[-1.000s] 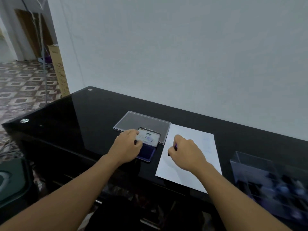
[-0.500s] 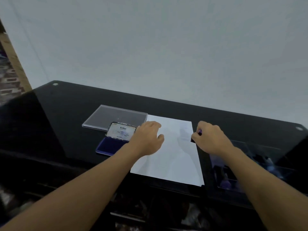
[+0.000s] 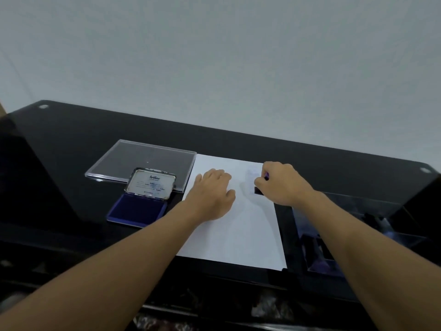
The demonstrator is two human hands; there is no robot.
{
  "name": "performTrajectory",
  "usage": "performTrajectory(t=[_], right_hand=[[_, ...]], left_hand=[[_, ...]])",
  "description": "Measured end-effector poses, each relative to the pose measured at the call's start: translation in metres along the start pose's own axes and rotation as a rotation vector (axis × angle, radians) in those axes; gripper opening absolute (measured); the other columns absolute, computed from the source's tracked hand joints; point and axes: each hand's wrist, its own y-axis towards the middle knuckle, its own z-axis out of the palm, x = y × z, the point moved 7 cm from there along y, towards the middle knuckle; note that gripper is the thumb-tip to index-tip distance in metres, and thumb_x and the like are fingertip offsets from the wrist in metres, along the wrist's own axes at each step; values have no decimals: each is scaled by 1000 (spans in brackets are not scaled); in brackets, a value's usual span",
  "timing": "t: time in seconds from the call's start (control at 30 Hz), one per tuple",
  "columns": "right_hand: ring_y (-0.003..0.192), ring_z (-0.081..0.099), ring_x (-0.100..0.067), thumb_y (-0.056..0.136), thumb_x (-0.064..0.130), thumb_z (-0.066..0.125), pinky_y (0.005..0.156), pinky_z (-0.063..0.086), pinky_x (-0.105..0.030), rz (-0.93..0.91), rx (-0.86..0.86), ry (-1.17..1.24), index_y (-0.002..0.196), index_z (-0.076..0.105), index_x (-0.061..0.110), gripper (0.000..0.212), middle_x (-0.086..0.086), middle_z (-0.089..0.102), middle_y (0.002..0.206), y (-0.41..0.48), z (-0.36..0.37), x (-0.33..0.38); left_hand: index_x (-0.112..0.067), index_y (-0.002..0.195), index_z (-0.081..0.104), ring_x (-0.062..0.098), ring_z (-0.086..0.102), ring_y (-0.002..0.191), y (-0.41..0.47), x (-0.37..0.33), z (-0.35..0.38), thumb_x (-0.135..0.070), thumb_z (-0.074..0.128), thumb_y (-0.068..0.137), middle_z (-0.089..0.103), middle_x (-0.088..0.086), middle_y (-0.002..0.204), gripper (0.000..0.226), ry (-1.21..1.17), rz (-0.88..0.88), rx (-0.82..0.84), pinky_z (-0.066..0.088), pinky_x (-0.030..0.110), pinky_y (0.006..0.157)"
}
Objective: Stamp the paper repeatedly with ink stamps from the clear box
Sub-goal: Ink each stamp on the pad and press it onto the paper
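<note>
Paper [image 3: 238,225], white, faintly stamped; left hand [image 3: 212,194] flat, right hand [image 3: 281,185] gripping stamp [image 3: 258,190].

Plain pale wall [image 3: 214,56], glossy black glass table [image 3: 71,139], dim light

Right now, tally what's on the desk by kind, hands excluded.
Paper sheet: 1
Ink pad, open: 1
Clear flat lid: 1
Clear box: 1
Stamp in the right hand: 1
Total: 5; the stamps inside the box are too blurred to count.
</note>
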Motion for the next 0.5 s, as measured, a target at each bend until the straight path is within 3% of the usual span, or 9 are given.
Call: performTrajectory(t=[0.07, 0.2, 0.5], right_hand=[[72, 59, -24, 91, 29, 55, 64, 52, -38, -5, 21, -4, 87, 55, 12, 18, -5, 63, 85, 3, 5, 0], [80, 63, -27, 92, 30, 55, 66, 53, -38, -7, 57, -33, 89, 55, 13, 17, -5, 61, 87, 5, 14, -1], [71, 56, -22, 91, 30, 55, 58, 43, -32, -2, 72, -72, 84, 52, 16, 16, -5, 60, 87, 12, 18, -4]], left_hand=[[-7, 125, 54, 27, 44, 121, -1, 2, 5, -33, 31, 84, 53, 6, 130, 54, 13, -4, -17, 33, 42, 100], [-5, 131, 53, 27, 37, 133, -7, 3, 10, -32, 30, 87, 46, 9, 144, 56, 11, 1, -54, 22, 44, 110], [-10, 140, 46, 24, 25, 143, -9, 2, 11, -28, 39, 99, 35, 7, 155, 45, 26, 28, -81, 13, 45, 119]])
